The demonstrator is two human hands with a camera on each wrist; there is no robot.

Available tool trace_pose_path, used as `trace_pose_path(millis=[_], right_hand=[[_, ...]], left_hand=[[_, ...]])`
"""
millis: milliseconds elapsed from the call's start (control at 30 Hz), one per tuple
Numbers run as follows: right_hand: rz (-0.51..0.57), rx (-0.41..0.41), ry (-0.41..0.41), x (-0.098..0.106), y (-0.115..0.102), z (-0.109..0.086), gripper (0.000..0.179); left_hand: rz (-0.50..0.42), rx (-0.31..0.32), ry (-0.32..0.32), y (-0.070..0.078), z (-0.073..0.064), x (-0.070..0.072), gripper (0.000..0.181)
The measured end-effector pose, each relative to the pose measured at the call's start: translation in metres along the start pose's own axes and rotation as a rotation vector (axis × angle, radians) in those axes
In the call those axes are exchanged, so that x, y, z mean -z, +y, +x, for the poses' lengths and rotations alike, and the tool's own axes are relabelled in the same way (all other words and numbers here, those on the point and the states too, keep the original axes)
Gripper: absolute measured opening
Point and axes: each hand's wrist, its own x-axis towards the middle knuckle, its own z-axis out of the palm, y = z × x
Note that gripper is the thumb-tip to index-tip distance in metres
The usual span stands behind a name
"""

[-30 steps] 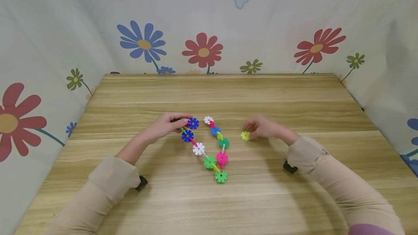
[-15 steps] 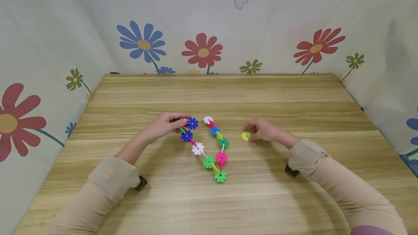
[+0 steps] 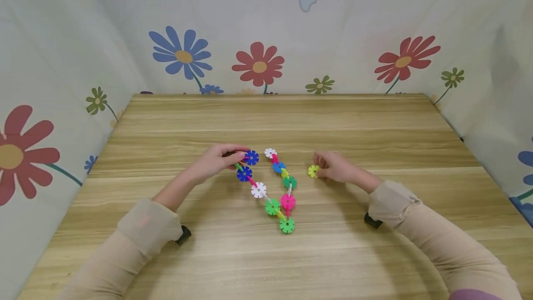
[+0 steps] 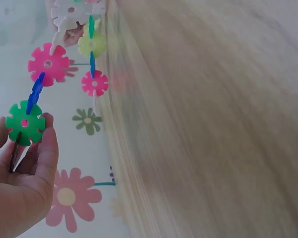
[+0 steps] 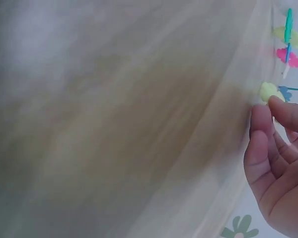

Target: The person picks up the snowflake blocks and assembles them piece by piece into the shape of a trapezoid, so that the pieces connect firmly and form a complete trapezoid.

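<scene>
In the head view my left hand (image 3: 217, 160) pinches one end of a chain of slotted snowflake discs, beside a dark blue disc (image 3: 251, 158). The chain bends in a V over the table, its lowest piece a bright green disc (image 3: 287, 225); the other arm rises to a white disc (image 3: 270, 153). A green disc (image 4: 25, 123) sits between thumb and fingers in the left wrist view, with the chain running up from it. To the right, my right hand (image 3: 336, 166) pinches a single yellow snowflake disc (image 3: 313, 171) by its edge, apart from the chain.
Both hands work over a wood-grain table (image 3: 266, 267). Behind it and along both sides hangs a white curtain (image 3: 354, 27) printed with flowers. A black band piece (image 3: 183, 235) shows under the left cuff, another black piece (image 3: 373, 221) under the right.
My left hand and the chain have shifted slightly to the right. The right hand stays nearly in place with the yellow disc, its fingers moving a little.
</scene>
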Motion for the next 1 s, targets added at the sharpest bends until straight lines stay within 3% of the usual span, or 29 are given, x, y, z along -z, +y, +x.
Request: trace_pose_path(millis=[200,400,700,1000], right_hand=[[0.229,0.057,0.052,0.007,-0.018,0.003,0.013],[0.329,0.104,0.140,0.010,-0.044,0.007,0.018],[0.346,0.133,0.224,-0.008,-0.064,0.019,0.019],[0.300,0.139,0.267,-0.020,-0.070,0.027,0.011]], left_hand=[[-0.005,-0.018,0.010,0.006,0.003,-0.009,0.043],[-0.010,-0.041,0.017,0.008,0.007,-0.016,0.044],[-0.002,-0.036,0.020,0.012,0.010,-0.023,0.040],[-0.027,-0.045,0.017,0.012,0.012,-0.026,0.039]])
